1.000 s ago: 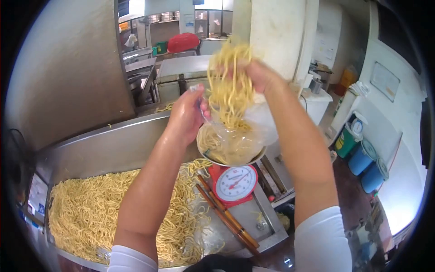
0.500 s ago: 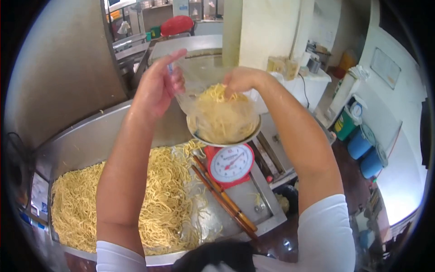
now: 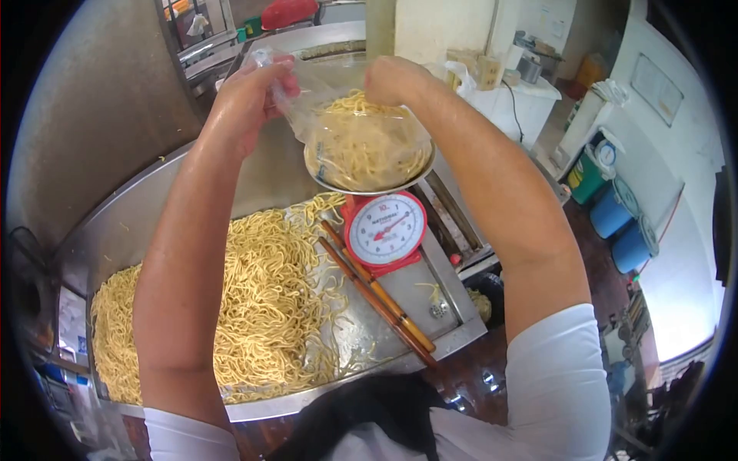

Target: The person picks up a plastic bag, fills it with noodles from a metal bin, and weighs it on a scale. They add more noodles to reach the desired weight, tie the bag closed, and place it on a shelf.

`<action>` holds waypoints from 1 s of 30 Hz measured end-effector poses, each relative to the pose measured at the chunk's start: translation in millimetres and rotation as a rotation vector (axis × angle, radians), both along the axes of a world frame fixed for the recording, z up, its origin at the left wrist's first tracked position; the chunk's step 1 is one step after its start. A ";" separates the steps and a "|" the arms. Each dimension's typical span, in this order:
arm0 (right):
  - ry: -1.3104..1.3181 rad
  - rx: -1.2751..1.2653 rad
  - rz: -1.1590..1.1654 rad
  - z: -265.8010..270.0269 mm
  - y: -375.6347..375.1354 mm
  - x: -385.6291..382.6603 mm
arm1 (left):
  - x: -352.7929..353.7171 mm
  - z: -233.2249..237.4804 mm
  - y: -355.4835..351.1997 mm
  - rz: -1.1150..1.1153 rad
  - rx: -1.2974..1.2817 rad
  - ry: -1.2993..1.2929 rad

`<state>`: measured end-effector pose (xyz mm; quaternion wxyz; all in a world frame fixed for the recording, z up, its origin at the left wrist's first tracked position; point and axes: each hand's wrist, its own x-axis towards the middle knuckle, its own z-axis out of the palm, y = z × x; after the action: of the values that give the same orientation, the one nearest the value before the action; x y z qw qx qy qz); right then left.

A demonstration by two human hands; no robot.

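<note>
A clear plastic bag (image 3: 307, 115) of yellow noodles rests on the round metal pan (image 3: 369, 190) of a red dial scale (image 3: 386, 230). My left hand (image 3: 254, 100) is closed on the bag's bunched left edge, pulling it up and outward. At the bag's right side my right hand (image 3: 396, 81) is closed on its upper edge, just above the noodles; its fingertips are partly hidden. The dial's red needle points to the lower left, near 7. A large heap of loose noodles (image 3: 269, 307) lies in the metal tray below my left forearm.
Two brown wooden sticks (image 3: 377, 296) lie slantwise in front of the scale. The tray's raised metal rim (image 3: 461, 329) runs along the right. A white counter (image 3: 523, 104) with pots stands at the back right, and blue bins (image 3: 634, 242) stand on the floor.
The view has tipped downward, so the scale and bag sit higher in it. My left fingers have closed on the bag's edge, and my right hand has risen from the noodles to the bag's rim.
</note>
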<state>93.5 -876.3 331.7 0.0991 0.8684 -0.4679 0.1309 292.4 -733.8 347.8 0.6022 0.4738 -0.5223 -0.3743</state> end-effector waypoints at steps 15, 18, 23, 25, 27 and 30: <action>-0.980 0.182 0.578 10.7 169.0 3.0 | 147.1 -82.6 177.8 0.352 -0.007 -0.202; -0.970 0.424 0.645 -18.6 191.7 33.1 | 234.1 -136.9 283.0 0.795 0.057 0.146; -0.665 0.808 0.701 -84.6 226.2 178.5 | 326.0 -219.8 468.6 1.330 -0.124 0.500; -0.604 0.970 0.715 -120.3 248.5 252.6 | 342.0 -261.3 509.7 1.394 -0.102 0.569; -0.535 1.004 0.740 -157.4 270.6 330.1 | 343.8 -294.4 527.8 1.391 -0.023 0.595; -0.507 1.069 0.621 -211.5 301.1 440.1 | 347.4 -315.3 531.3 1.397 0.160 0.552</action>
<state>533.7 -575.2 120.2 -0.5004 0.8347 -0.2057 0.1035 639.8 -202.5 32.5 0.7722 0.6260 0.0981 -0.0472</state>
